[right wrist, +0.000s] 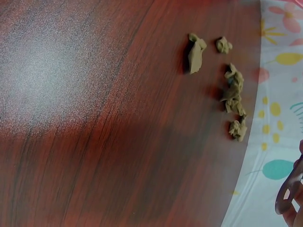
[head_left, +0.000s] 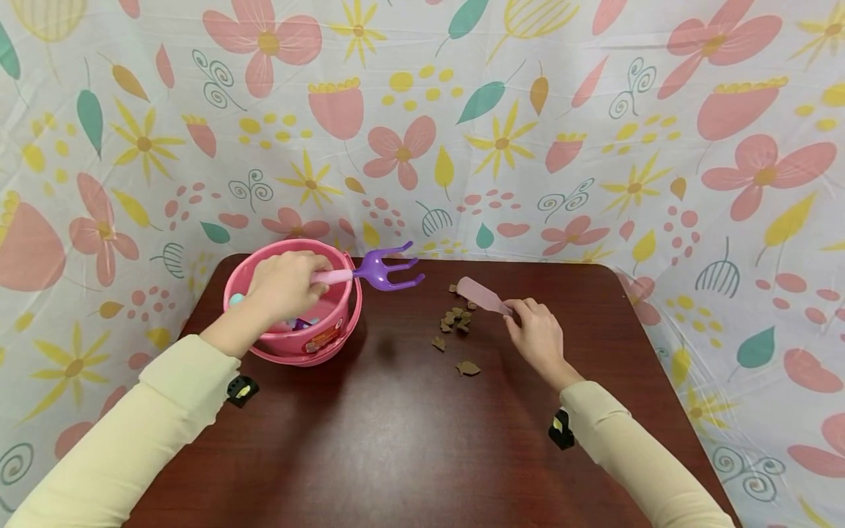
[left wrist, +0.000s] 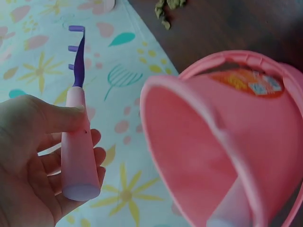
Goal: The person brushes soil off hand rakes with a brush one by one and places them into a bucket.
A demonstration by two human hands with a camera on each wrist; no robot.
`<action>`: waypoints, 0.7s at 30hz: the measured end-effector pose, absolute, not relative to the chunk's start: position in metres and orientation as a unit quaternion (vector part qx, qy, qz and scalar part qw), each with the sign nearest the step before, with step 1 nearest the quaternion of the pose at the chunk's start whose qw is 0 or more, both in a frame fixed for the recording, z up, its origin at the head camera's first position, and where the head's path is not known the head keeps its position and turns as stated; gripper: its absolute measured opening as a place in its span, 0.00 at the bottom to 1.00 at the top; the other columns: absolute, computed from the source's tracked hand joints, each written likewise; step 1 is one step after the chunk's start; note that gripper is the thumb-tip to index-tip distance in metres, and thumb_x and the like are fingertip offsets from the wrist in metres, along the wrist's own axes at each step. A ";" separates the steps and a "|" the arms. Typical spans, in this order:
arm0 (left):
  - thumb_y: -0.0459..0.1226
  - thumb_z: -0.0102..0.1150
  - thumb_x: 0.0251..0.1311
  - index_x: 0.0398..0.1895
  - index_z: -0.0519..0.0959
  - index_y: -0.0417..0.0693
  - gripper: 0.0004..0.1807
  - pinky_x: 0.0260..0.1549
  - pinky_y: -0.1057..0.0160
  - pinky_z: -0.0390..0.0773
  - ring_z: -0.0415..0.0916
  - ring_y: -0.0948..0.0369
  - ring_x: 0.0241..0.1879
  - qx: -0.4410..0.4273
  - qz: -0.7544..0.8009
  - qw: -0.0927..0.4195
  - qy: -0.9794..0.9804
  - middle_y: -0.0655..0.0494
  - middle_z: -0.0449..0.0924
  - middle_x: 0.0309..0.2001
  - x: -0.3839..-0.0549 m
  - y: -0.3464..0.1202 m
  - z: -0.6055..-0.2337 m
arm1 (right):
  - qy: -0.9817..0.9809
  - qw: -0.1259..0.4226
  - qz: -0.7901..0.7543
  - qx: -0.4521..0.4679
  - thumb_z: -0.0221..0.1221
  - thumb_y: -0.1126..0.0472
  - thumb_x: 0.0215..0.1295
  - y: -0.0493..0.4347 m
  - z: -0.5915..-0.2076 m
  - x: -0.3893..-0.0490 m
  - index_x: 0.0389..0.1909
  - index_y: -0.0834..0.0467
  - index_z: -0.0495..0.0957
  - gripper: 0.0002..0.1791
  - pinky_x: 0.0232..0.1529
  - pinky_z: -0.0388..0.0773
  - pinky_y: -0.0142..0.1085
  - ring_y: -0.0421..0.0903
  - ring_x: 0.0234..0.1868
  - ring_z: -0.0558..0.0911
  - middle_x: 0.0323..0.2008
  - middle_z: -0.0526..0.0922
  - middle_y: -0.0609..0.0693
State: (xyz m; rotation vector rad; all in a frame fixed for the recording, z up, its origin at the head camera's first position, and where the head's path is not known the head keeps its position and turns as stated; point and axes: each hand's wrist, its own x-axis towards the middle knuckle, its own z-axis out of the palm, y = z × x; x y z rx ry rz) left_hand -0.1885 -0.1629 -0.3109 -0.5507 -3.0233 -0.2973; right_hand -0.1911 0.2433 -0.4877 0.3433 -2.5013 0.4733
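My left hand (head_left: 280,284) grips the pink handle of a toy garden fork (head_left: 383,272) with purple tines, held over the rim of a pink bucket (head_left: 333,315). In the left wrist view, the thumb lies along the fork's handle (left wrist: 79,156) and the other fingers wrap behind it. My right hand (head_left: 538,336) holds the handle of a pale pink spatula (head_left: 480,295), its flat blade pointing left above some brown crumpled pieces (head_left: 455,320). At the right wrist view's edge, only the handle end of the spatula (right wrist: 287,193) and some fingers show.
Inside the bucket lie a pale blue item (head_left: 236,299) and several partly hidden purple and white things. One leaf-shaped brown piece (head_left: 469,368) lies nearer on the dark wooden table (head_left: 396,447). A flower-printed cloth (head_left: 422,147) hangs behind and at both sides.
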 end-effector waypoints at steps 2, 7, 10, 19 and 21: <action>0.38 0.61 0.51 0.41 0.80 0.51 0.12 0.20 0.58 0.69 0.70 0.55 0.25 -0.172 -0.089 0.031 -0.981 0.53 0.80 0.33 -0.189 -0.169 -0.307 | -0.933 0.287 0.176 0.130 0.64 0.62 0.52 0.244 -0.488 -0.191 0.40 0.56 0.81 0.12 0.28 0.72 0.48 0.55 0.30 0.77 0.33 0.81 0.53; 0.38 0.60 0.51 0.43 0.79 0.49 0.14 0.18 0.56 0.71 0.71 0.53 0.24 -0.147 -0.071 0.036 -0.986 0.49 0.80 0.34 -0.190 -0.187 -0.300 | -0.931 0.292 0.175 0.132 0.64 0.62 0.52 0.247 -0.489 -0.191 0.40 0.56 0.81 0.12 0.27 0.72 0.47 0.55 0.29 0.77 0.32 0.81 0.54; 0.38 0.59 0.51 0.44 0.79 0.49 0.15 0.17 0.55 0.70 0.71 0.52 0.24 -0.129 -0.065 0.034 -0.989 0.47 0.80 0.35 -0.191 -0.197 -0.298 | -0.932 0.290 0.173 0.131 0.64 0.63 0.52 0.247 -0.489 -0.191 0.40 0.56 0.81 0.12 0.27 0.72 0.47 0.55 0.29 0.77 0.32 0.81 0.54; 0.36 0.57 0.52 0.45 0.78 0.44 0.15 0.15 0.57 0.69 0.70 0.52 0.23 -0.103 -0.047 0.018 -0.993 0.45 0.79 0.32 -0.192 -0.223 -0.302 | -0.935 0.279 0.176 0.127 0.64 0.62 0.52 0.246 -0.489 -0.189 0.40 0.56 0.81 0.13 0.27 0.73 0.47 0.54 0.30 0.77 0.32 0.81 0.53; 0.36 0.57 0.52 0.46 0.78 0.44 0.16 0.16 0.56 0.69 0.70 0.51 0.24 -0.094 -0.046 0.011 -0.994 0.44 0.78 0.32 -0.192 -0.227 -0.300 | -0.935 0.279 0.177 0.127 0.64 0.62 0.52 0.246 -0.490 -0.189 0.40 0.56 0.81 0.13 0.27 0.73 0.47 0.54 0.30 0.77 0.32 0.81 0.53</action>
